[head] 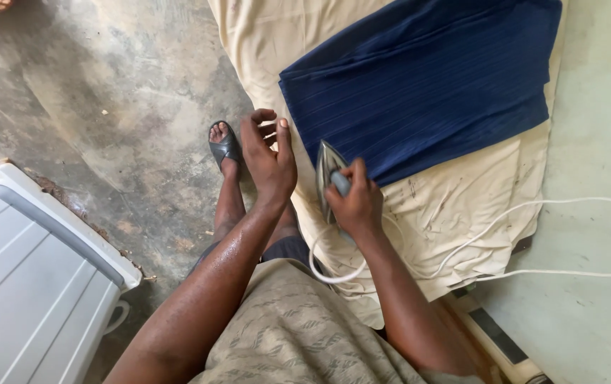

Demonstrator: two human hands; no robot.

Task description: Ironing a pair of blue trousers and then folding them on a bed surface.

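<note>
Grey iron (328,174) stands tipped on its heel, nose up and away, long axis upright, beside navy cloth (426,85). Right hand (355,203) grip is clamped on its handle. Left hand (268,162) hovers, fingers apart.

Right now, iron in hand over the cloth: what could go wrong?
1. The left hand hovers open close beside the iron that the right hand grips; a sideways slip could burn it.
2. The white cord loops under the right wrist and trails across the cream sheet; it might snag and jerk the iron.
3. The iron sits at the edge of the folded navy fabric; lingering there may scorch it.
</note>
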